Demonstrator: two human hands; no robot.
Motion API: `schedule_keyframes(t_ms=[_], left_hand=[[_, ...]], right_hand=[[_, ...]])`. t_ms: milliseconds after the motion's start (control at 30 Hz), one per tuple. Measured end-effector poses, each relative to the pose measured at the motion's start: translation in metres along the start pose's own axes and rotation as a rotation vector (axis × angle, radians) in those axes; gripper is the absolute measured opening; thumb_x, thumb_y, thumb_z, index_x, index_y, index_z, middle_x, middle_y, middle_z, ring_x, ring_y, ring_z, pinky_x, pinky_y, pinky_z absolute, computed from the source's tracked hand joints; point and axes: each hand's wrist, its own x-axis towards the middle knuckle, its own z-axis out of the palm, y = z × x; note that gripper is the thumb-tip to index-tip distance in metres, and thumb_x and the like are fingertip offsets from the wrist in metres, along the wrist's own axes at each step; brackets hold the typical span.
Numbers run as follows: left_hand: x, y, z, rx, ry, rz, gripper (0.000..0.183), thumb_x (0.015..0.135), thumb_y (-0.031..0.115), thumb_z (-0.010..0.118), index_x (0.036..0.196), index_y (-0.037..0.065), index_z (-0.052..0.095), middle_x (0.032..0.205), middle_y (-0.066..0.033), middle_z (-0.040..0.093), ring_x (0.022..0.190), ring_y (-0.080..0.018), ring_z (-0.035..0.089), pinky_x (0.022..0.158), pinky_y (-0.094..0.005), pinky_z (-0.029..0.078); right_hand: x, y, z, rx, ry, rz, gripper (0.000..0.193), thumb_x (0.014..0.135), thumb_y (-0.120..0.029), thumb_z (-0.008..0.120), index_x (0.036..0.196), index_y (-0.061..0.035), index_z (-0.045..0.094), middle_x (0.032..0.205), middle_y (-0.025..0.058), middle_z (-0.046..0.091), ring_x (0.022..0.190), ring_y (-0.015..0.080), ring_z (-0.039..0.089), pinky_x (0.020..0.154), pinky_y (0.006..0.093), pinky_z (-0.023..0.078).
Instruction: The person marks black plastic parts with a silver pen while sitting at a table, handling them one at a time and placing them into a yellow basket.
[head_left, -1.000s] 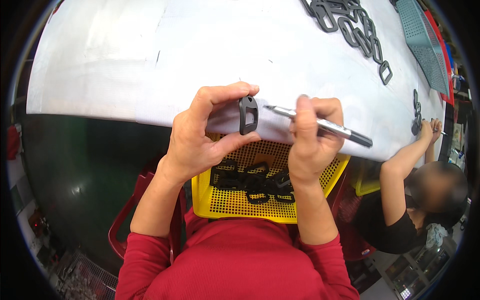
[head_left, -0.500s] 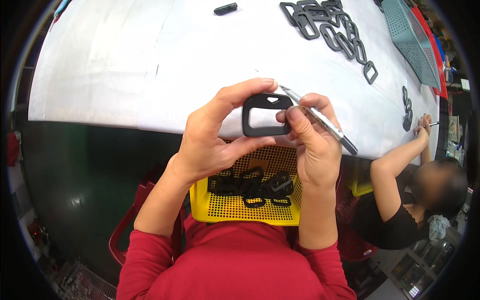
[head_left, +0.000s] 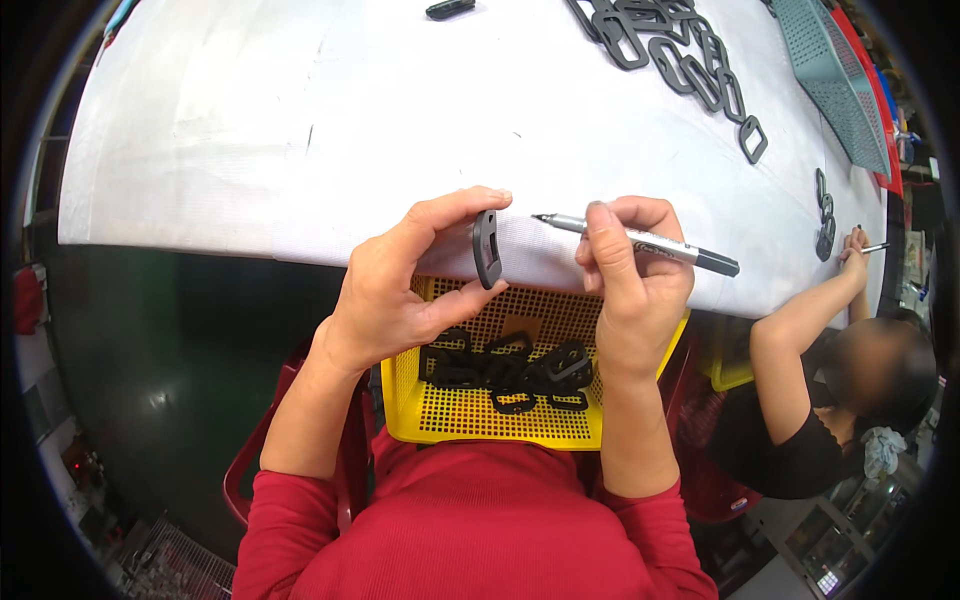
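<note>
My left hand [head_left: 400, 285] pinches a small black plastic frame part [head_left: 487, 248] between thumb and fingers, turned edge-on above the table's near edge. My right hand [head_left: 635, 280] holds a silver marker pen [head_left: 640, 243] with a black cap end, its tip pointing left toward the part, a short gap from it. On my lap below both hands rests a yellow perforated basket [head_left: 440, 420] with several more black frame parts [head_left: 510, 368] in it.
A white table [head_left: 300, 130] spreads ahead. Several black frames [head_left: 680, 55] lie in a chain at the far right, one small black piece [head_left: 450, 9] at the far edge, beside a teal basket [head_left: 830, 75]. A seated person [head_left: 870, 370] at the right reaches onto the table.
I have turned the black part from facing me to edge-on. My right hand has let go of the part and drawn back, the pen now pointing left at it.
</note>
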Motion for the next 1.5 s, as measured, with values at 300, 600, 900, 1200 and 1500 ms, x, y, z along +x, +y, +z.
schedule_keyframes(t_ms=[300, 600, 900, 1200, 1500], left_hand=[[-0.003, -0.011, 0.002, 0.052, 0.058, 0.026, 0.060, 0.060, -0.005, 0.068, 0.116, 0.007, 0.050, 0.112, -0.0087, 0.058, 0.096, -0.0234, 0.060, 0.080, -0.0298, 0.052], [-0.003, -0.016, 0.004, 0.040, 0.074, 0.082, 0.061, 0.059, -0.005, 0.069, 0.116, 0.005, 0.050, 0.111, -0.0105, 0.059, 0.097, -0.0248, 0.060, 0.081, -0.0299, 0.051], [-0.004, -0.016, 0.004, 0.041, 0.080, 0.079, 0.061, 0.058, -0.005, 0.069, 0.115, 0.005, 0.051, 0.111, -0.0098, 0.059, 0.101, -0.0250, 0.059, 0.085, -0.0310, 0.049], [-0.004, -0.014, 0.004, 0.031, 0.077, 0.074, 0.061, 0.057, -0.005, 0.069, 0.115, 0.006, 0.051, 0.111, -0.0094, 0.059, 0.099, -0.0251, 0.059, 0.084, -0.0305, 0.049], [0.008, 0.010, -0.017, -0.347, -0.245, -0.255, 0.066, 0.071, 0.008, 0.064, 0.129, -0.004, 0.034, 0.112, -0.0165, 0.054, 0.104, -0.0225, 0.054, 0.087, -0.0335, 0.045]], right_hand=[[-0.004, 0.019, 0.012, -0.153, -0.069, -0.143, 0.019, 0.081, -0.006, 0.061, 0.070, -0.0054, 0.046, 0.055, -0.0020, 0.048, 0.048, 0.0018, 0.041, 0.044, 0.0168, 0.031], [-0.003, 0.017, 0.013, -0.202, -0.080, -0.187, 0.019, 0.080, -0.005, 0.061, 0.068, -0.0044, 0.047, 0.057, -0.0030, 0.048, 0.051, 0.0011, 0.041, 0.046, 0.0164, 0.032], [-0.003, 0.017, 0.014, -0.178, -0.087, -0.164, 0.019, 0.080, -0.005, 0.061, 0.067, -0.0042, 0.047, 0.058, -0.0033, 0.048, 0.051, 0.0009, 0.040, 0.045, 0.0163, 0.031], [-0.004, 0.020, 0.012, -0.265, -0.098, -0.260, 0.017, 0.080, -0.006, 0.061, 0.070, -0.0051, 0.048, 0.057, -0.0027, 0.047, 0.050, 0.0014, 0.040, 0.044, 0.0175, 0.030], [0.010, 0.007, -0.003, 0.186, -0.286, -0.387, 0.019, 0.080, -0.002, 0.061, 0.098, -0.0021, 0.058, 0.093, 0.0124, 0.062, 0.064, 0.0088, 0.056, 0.055, 0.0182, 0.044]])
